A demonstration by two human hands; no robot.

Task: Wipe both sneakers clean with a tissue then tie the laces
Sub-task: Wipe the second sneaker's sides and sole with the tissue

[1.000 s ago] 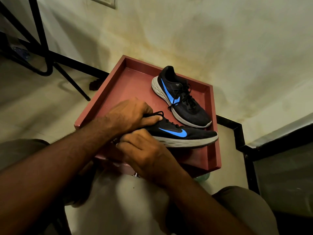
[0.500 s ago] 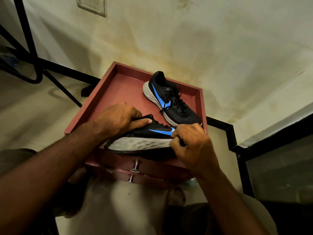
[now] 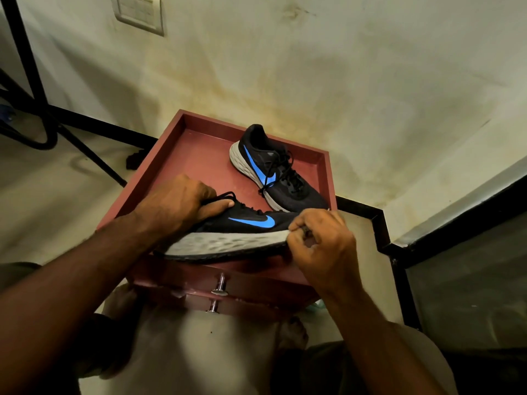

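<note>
Two black sneakers with blue swooshes and grey-white soles are on a red-brown tray-like cabinet top (image 3: 159, 163). The far sneaker (image 3: 273, 172) lies flat at the back right, its black laces loose. The near sneaker (image 3: 251, 223) is tilted over the front rim, its sole edge facing me. My left hand (image 3: 176, 203) grips its heel collar, thumb inside the opening. My right hand (image 3: 322, 243) has its fingers curled around the toe tip. No tissue shows in either hand.
Two metal knobs (image 3: 219, 286) stick out of the cabinet front below the sneaker. Black metal frame legs (image 3: 37, 81) stand at the left. A black-edged ledge (image 3: 399, 246) runs along the right. A stained wall with a switch plate (image 3: 139, 12) rises behind.
My right hand slid along the near sneaker's sole from the heel side to the toe. The sneaker tipped up so its sole edge faces me. The left hand kept its grip.
</note>
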